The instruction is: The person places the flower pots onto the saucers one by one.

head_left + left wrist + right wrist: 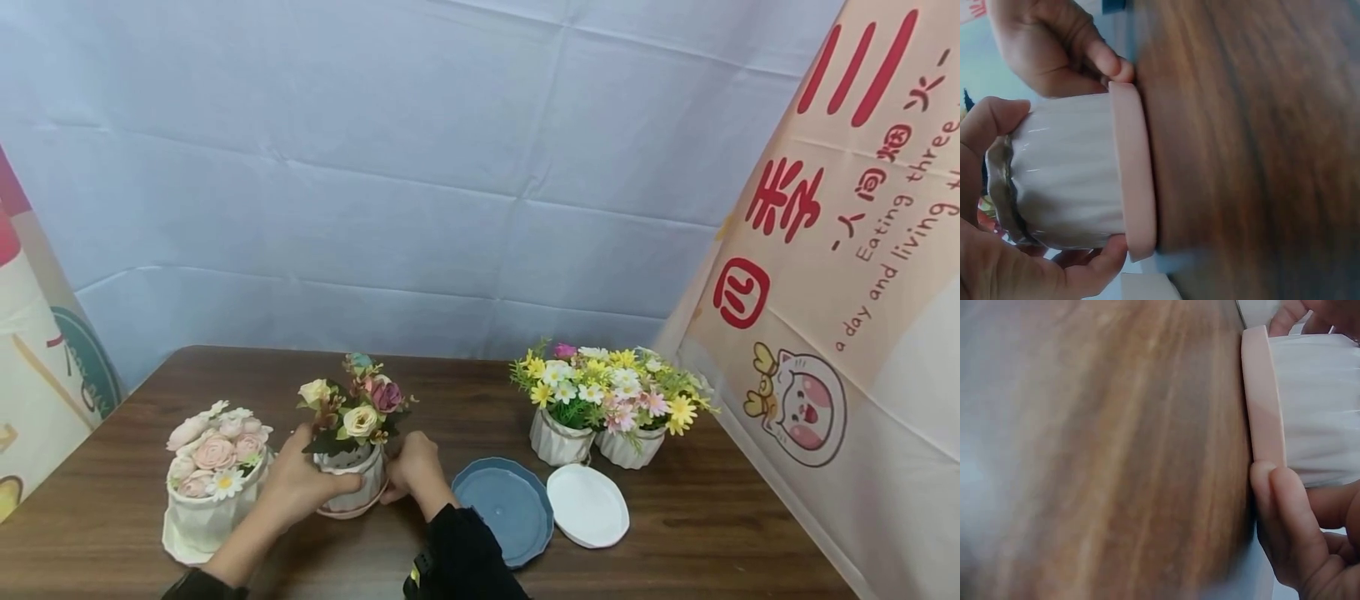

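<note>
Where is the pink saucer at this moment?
In the head view the pink saucer sits on the table left of centre, under the white pot between both hands, with the blue saucer to its right.

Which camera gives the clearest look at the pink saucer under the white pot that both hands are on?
The left wrist view: the pink saucer shows its whole rim edge-on, lying on the table under the white pot. The right wrist view shows part of the rim, cut off at the top. The head view shows only a sliver below the pot.
</note>
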`<control>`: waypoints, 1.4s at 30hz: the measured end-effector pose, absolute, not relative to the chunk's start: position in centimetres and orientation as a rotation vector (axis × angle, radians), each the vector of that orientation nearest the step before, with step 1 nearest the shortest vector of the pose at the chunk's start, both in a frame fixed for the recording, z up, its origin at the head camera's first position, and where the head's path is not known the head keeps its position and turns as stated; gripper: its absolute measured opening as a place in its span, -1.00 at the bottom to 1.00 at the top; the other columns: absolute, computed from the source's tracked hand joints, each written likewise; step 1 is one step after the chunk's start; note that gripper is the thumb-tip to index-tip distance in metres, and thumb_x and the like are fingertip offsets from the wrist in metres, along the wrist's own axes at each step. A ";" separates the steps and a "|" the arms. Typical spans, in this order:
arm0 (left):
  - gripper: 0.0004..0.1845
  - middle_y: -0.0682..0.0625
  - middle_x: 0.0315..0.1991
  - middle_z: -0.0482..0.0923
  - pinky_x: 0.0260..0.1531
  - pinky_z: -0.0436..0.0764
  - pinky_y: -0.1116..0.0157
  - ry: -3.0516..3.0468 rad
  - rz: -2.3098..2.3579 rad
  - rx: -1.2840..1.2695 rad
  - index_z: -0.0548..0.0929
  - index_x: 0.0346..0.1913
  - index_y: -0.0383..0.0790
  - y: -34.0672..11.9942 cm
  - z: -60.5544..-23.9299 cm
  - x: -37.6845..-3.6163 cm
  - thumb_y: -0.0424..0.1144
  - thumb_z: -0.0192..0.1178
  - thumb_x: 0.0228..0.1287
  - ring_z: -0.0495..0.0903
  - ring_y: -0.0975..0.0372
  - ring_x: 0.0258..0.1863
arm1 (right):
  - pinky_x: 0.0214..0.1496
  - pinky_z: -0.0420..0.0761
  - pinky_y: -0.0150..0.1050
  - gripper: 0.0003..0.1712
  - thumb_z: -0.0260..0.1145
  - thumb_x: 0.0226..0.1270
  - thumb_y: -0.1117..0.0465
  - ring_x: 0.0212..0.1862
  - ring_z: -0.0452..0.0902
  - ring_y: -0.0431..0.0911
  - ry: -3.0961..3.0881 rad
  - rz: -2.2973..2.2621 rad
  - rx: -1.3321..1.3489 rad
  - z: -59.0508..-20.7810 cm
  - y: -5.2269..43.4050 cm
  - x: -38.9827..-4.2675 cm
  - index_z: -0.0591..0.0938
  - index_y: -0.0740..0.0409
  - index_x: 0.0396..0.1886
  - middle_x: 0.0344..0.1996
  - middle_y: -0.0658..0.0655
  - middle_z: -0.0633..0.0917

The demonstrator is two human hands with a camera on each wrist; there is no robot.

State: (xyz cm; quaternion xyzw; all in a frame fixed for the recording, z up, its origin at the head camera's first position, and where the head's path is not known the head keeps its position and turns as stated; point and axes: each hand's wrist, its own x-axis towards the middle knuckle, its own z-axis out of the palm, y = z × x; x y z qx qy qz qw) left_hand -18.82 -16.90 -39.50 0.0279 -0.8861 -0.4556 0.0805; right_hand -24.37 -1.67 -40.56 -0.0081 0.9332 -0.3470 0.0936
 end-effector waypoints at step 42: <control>0.09 -0.50 0.01 0.29 -0.11 0.40 -0.16 -2.733 -1.169 0.036 0.09 0.26 -0.56 -16.9 -40.0 -21.7 -0.02 0.47 -0.22 0.34 -0.28 0.01 | -0.40 0.61 -0.28 -0.80 0.36 0.06 0.31 -0.57 0.57 -0.03 2.850 -1.179 0.119 -41.1 -2.5 -25.9 0.60 0.40 -0.41 -0.42 0.35 0.62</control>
